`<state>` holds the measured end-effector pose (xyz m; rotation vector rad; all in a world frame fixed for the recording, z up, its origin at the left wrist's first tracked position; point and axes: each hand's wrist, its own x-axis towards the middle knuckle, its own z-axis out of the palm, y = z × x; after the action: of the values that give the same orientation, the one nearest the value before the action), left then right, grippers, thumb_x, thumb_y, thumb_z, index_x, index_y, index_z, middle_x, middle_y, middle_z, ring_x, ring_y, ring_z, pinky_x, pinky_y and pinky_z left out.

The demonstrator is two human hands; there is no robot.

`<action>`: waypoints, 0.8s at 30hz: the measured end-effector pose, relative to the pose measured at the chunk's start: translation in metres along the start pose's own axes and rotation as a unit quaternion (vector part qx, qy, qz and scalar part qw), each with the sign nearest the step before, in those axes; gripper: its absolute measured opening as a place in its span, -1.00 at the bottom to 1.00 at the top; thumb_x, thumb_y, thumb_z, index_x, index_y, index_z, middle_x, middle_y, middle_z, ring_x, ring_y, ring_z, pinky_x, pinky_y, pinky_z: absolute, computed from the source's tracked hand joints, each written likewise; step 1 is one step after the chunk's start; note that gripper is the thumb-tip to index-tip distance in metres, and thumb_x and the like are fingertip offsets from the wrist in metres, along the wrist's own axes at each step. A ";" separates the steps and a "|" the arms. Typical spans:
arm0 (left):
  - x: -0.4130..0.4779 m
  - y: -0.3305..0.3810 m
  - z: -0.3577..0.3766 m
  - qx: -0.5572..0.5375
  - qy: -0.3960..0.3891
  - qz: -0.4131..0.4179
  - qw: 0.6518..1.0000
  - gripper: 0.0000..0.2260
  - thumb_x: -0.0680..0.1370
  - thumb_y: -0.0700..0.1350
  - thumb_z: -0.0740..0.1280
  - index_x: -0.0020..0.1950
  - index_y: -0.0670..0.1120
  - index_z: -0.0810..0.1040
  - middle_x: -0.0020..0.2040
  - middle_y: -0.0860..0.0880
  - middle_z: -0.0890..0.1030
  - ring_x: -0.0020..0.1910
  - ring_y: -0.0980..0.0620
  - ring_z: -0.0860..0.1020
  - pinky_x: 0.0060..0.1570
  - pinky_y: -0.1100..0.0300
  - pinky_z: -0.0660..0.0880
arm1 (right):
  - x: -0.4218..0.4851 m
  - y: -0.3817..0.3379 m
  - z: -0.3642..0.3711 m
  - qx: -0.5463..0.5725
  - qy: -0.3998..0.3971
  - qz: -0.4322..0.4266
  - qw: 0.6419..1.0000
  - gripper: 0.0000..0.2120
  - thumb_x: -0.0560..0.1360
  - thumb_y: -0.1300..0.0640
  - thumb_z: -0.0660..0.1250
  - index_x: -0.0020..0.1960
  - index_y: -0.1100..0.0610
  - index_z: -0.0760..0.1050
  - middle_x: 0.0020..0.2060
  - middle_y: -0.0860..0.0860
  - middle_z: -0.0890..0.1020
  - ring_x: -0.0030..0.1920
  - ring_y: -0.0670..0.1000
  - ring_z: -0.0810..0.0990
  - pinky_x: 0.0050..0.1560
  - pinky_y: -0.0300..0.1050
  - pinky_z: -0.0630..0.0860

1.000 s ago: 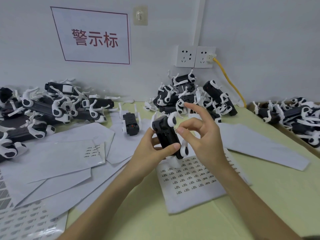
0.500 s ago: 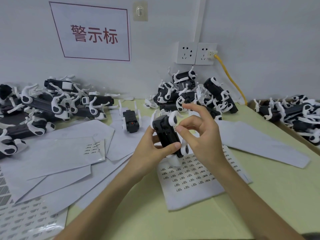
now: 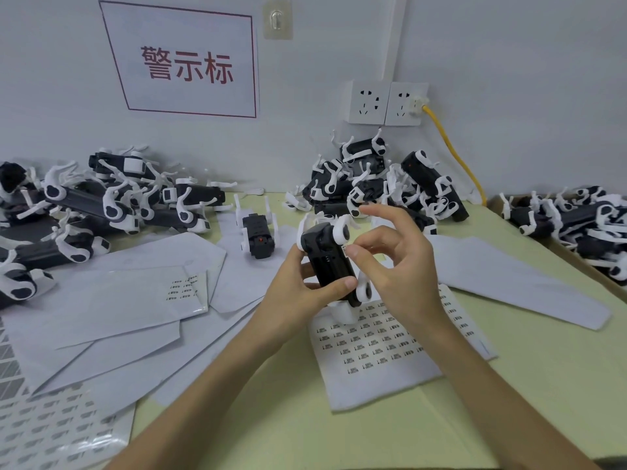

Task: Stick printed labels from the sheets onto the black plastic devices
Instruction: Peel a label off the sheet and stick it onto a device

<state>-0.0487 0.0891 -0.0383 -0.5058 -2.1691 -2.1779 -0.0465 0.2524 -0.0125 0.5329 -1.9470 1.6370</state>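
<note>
My left hand [image 3: 298, 290] grips a black plastic device [image 3: 327, 262] with white wheels and legs, held upright above the table. My right hand [image 3: 397, 266] is at the device's right edge, thumb and forefinger pinching a small white printed label [image 3: 345, 250] against it; the other fingers spread upward. Under both hands lies a sheet of printed labels [image 3: 376, 354]. A single device [image 3: 258, 235] stands on the papers behind my left hand.
Piles of the same devices lie at the left [image 3: 101, 205], at the back centre [image 3: 383, 184] and in a box at the right [image 3: 576, 225]. Loose paper sheets [image 3: 112, 310] cover the left of the table. A yellow cable [image 3: 454, 157] runs from the wall socket.
The hands and the device have stayed almost in place. My right thumb and forefinger have shifted slightly along the device's right edge.
</note>
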 end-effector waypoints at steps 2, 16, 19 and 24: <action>0.000 0.000 0.000 -0.004 0.000 -0.001 1.000 -0.53 0.47 -0.12 0.56 0.28 0.15 0.45 0.04 0.27 0.67 0.10 0.17 0.66 -0.11 0.30 0.60 | 0.000 0.000 0.000 0.000 -0.002 -0.001 1.000 -0.57 0.49 0.38 0.46 0.29 0.12 0.49 -0.28 0.03 0.68 -0.14 0.01 0.66 0.08 -0.08 0.57; 0.000 -0.002 0.001 -0.001 -0.001 0.004 1.000 -0.54 0.48 -0.13 0.56 0.27 0.14 0.45 0.04 0.30 0.66 0.11 0.19 0.65 -0.11 0.27 0.61 | 0.000 0.001 0.000 -0.007 -0.001 -0.003 1.000 -0.60 0.48 0.38 0.46 0.26 0.14 0.51 -0.28 0.04 0.68 -0.15 0.02 0.67 0.07 -0.08 0.58; 0.001 -0.002 0.001 0.006 0.002 0.003 1.000 -0.54 0.48 -0.12 0.56 0.26 0.14 0.46 0.04 0.29 0.66 0.10 0.19 0.66 -0.07 0.24 0.62 | 0.000 0.001 0.000 -0.011 0.000 -0.003 1.000 -0.60 0.48 0.39 0.46 0.24 0.12 0.52 -0.28 0.04 0.67 -0.14 0.03 0.68 0.08 -0.07 0.59; 0.001 -0.003 0.001 0.022 0.002 0.007 1.000 -0.54 0.48 -0.12 0.56 0.28 0.11 0.45 0.06 0.31 0.64 0.10 0.23 0.64 -0.01 0.18 0.65 | 0.000 0.001 0.000 -0.021 0.002 -0.009 1.000 -0.61 0.47 0.37 0.47 0.23 0.11 0.53 -0.29 0.02 0.67 -0.14 0.04 0.69 0.07 -0.14 0.58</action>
<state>-0.0500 0.0899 -0.0413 -0.5111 -2.1988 -2.1181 -0.0469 0.2529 -0.0138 0.5281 -1.9638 1.5806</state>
